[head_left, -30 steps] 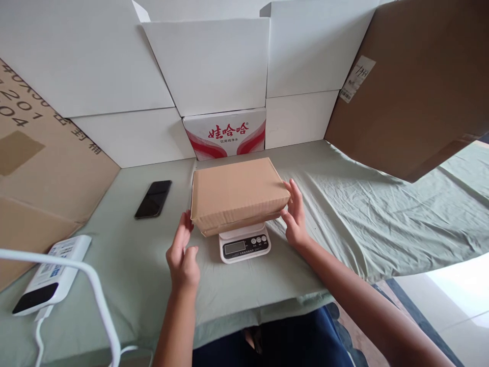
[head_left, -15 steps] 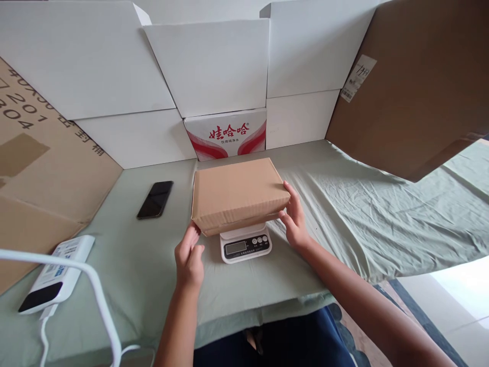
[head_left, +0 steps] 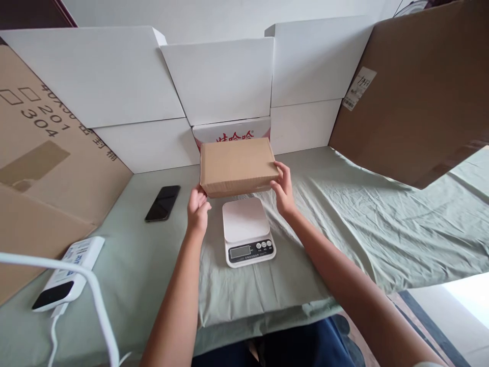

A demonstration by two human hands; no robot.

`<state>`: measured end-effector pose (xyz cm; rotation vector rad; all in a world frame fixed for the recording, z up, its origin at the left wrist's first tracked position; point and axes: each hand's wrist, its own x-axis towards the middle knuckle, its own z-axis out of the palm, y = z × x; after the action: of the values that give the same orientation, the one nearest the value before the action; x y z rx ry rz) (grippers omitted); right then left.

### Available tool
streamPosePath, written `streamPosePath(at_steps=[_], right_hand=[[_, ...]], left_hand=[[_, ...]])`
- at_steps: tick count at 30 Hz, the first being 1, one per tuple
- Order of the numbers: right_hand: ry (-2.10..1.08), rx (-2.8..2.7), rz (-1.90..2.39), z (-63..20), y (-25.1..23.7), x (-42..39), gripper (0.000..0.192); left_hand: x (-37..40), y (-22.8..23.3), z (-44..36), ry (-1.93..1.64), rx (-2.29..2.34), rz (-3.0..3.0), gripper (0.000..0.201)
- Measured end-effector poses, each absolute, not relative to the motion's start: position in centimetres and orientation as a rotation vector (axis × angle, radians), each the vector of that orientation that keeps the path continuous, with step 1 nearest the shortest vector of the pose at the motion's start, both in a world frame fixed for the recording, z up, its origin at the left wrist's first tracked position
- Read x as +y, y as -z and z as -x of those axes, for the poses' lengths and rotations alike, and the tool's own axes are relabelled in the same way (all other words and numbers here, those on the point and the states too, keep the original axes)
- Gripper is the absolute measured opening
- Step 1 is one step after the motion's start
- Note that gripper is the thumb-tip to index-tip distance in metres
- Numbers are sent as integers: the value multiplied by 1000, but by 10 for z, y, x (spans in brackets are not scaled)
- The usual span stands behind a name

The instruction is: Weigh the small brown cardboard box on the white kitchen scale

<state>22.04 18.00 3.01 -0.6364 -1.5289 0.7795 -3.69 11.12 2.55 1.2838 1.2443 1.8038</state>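
Both hands, left [head_left: 197, 208] and right [head_left: 283, 189], grip the box [head_left: 237, 166] by its ends, held between them above the scale [head_left: 247, 232].

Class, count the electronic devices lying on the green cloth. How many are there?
3: a black phone at left, a white scale in the middle below the held box, a white device at the near-left edge.

A table under a wrinkled green sheet [head_left: 344, 214] carries a white scale [head_left: 247, 232], black phone [head_left: 163, 203] and white device [head_left: 69, 272].
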Motion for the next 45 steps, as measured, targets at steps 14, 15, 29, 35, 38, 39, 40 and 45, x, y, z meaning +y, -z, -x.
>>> streamPosePath(at_steps=[14, 15, 29, 35, 38, 39, 40, 45], right_hand=[[-913, -1584, 807, -210, -1, 193, 81], [-912, -1589, 806, -210, 0, 194, 83], [-948, -1504, 817, -237, 9, 205, 79], [-1048, -1626, 735, -221, 1, 197, 87], [-1066, -1608, 716, -221, -1, 198, 89], [-1066, -1601, 714, -221, -1, 198, 89], [-1063, -1594, 718, -222, 0, 198, 89], [-1044, -1564, 746, -223, 1, 197, 87]], left_hand=[[128, 11, 43, -1708, 1348, -1151, 75], [129, 13, 46, -1715, 1336, -1140, 75], [124, 12, 60, -1719, 1283, -1037, 78], [119, 13, 51, -1680, 1268, -1112, 75], [117, 13, 52, -1684, 1261, -1113, 76], [116, 13, 52, -1692, 1260, -1108, 78], [116, 12, 52, -1703, 1260, -1104, 79], [116, 11, 53, -1734, 1259, -1079, 82]])
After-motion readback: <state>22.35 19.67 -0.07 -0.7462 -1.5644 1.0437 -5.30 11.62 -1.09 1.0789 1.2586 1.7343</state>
